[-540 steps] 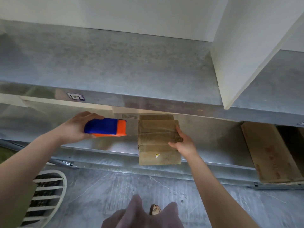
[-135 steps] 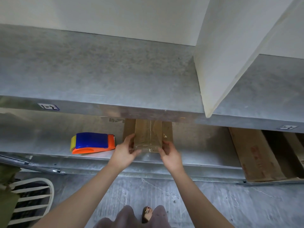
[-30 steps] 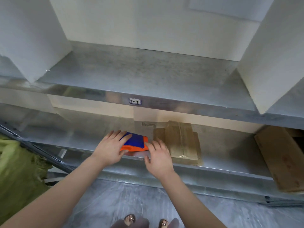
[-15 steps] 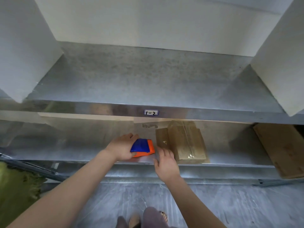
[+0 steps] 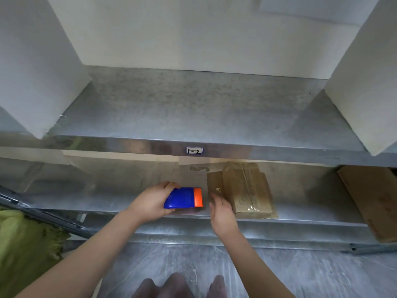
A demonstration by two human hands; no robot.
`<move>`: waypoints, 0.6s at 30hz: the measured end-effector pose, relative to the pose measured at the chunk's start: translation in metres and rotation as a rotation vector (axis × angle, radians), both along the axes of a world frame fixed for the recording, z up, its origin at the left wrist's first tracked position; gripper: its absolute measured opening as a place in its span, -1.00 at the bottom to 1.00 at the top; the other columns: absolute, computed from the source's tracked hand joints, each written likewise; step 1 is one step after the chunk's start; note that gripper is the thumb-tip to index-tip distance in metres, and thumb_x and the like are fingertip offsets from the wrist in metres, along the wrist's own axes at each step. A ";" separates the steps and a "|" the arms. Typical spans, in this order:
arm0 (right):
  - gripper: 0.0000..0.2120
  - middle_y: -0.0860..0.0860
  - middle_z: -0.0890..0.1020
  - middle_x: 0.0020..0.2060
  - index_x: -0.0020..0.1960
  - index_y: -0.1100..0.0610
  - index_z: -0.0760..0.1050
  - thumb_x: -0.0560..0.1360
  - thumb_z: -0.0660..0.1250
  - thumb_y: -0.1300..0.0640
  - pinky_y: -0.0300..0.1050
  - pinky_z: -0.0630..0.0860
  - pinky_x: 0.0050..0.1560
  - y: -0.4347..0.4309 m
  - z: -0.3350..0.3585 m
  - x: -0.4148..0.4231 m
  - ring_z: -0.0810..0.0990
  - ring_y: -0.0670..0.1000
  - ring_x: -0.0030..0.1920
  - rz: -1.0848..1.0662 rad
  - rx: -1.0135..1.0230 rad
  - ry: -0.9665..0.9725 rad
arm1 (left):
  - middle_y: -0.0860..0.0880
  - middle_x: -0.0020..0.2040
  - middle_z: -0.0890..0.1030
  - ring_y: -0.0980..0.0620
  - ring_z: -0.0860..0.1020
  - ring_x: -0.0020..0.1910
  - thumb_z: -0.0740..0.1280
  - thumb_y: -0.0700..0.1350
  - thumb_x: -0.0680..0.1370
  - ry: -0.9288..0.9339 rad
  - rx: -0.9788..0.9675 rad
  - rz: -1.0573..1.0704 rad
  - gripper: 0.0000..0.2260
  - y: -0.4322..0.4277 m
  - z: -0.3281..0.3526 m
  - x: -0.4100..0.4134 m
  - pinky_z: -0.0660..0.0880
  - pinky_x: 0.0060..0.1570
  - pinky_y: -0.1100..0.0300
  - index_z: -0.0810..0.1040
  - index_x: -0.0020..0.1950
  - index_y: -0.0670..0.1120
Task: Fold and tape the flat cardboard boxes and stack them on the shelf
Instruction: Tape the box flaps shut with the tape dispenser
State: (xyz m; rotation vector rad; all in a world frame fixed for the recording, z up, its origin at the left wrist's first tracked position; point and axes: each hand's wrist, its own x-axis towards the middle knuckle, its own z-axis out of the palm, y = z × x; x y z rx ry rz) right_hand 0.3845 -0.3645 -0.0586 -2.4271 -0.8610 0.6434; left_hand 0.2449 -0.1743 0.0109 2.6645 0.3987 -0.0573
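The left hand [image 5: 150,204] has its fingers and thumb curled round the blue end of the dispenser [image 5: 184,197], gripping it. The dispenser's orange end points right, toward the box [image 5: 247,190]. The right hand [image 5: 222,212] is just beside the dispenser with its fingers straight and loose, holding nothing. Its fingertips reach the box's left edge, perhaps touching it, though the view is too poor to be sure.

The box lies closed on the lower shelf [image 5: 103,196], near the front edge, with clear tape running along its top. A flat brown flap juts out at its left side. Its far end sits under the lip of the upper shelf [image 5: 193,108], which bears a label [image 5: 194,150] reading 1-2. 2 white dividers stand on the upper shelf, 1 at each side.

More cardboard [image 5: 376,203] lies well apart at the right end of the lower shelf. A green cloth [image 5: 23,244] sits at the lower left, above the grey floor [image 5: 300,274].
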 end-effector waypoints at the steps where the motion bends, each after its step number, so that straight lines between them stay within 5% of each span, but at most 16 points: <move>1: -0.59 0.14 0.40 0.41 0.50 0.17 0.26 0.68 0.06 0.09 -0.12 0.27 0.40 0.001 0.001 0.001 0.33 0.12 0.42 0.000 0.012 0.027 | 0.03 0.18 0.53 0.02 0.52 0.11 0.45 -0.01 0.42 -0.012 0.001 0.003 -0.50 0.002 0.004 -0.005 0.43 -0.02 0.23 0.42 0.32 -0.01; 7: -0.65 0.13 0.52 0.30 0.41 0.21 0.39 0.66 0.12 0.12 -0.19 0.35 0.21 0.009 0.008 -0.001 0.47 0.10 0.30 0.031 0.158 0.158 | -0.03 0.18 0.54 0.02 0.51 0.13 0.47 -0.05 0.41 -0.118 0.013 -0.050 -0.51 -0.008 0.021 -0.024 0.37 0.09 0.31 0.45 0.31 -0.09; 11: -0.80 0.04 0.64 -0.05 0.14 0.15 0.53 0.65 0.16 0.13 -0.22 0.35 -0.14 0.003 0.017 -0.005 0.57 0.03 -0.04 -0.028 0.271 0.243 | 0.01 0.23 0.51 0.06 0.47 0.20 0.46 -0.04 0.42 -0.124 0.036 -0.046 -0.48 -0.016 0.027 -0.029 0.33 0.17 0.33 0.41 0.35 -0.06; 18: -0.89 -0.08 0.58 -0.29 -0.10 0.10 0.54 0.58 0.28 0.20 -0.29 0.30 -0.26 -0.037 0.038 -0.004 0.53 -0.03 -0.25 -0.186 0.359 0.075 | 0.10 0.24 0.47 0.15 0.42 0.22 0.50 0.01 0.41 -0.141 -0.042 -0.032 -0.44 -0.038 0.031 -0.026 0.24 0.16 0.48 0.38 0.35 -0.01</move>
